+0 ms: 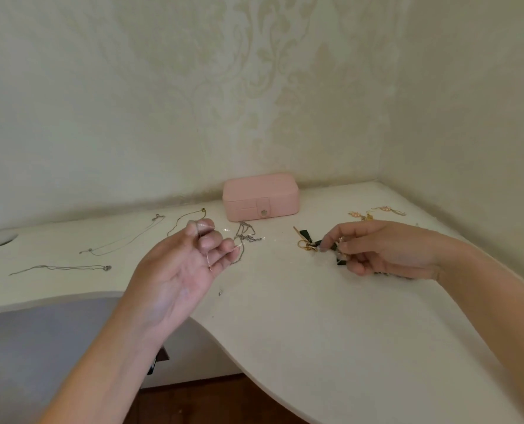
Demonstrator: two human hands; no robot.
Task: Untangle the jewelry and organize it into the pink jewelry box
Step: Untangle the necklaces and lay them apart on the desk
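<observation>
The pink jewelry box [260, 196] stands closed against the back wall, its snap tab fastened. My left hand [181, 264] is raised palm up with curled fingers and pinches a thin chain [210, 264]; a silver chain tangle [244, 237] trails from it onto the table. My right hand [386, 249] pinches a tangle of gold and black jewelry [311, 243] that lies on the white table [300, 301]. Part of that tangle is hidden under the right hand.
Three thin necklaces lie spread on the left: one silver [62, 267], one long silver [126, 238], one gold [187, 218]. Pink and gold earrings [376, 212] lie at the back right. A round hole [2, 240] is at the far left. The table's front edge curves inward.
</observation>
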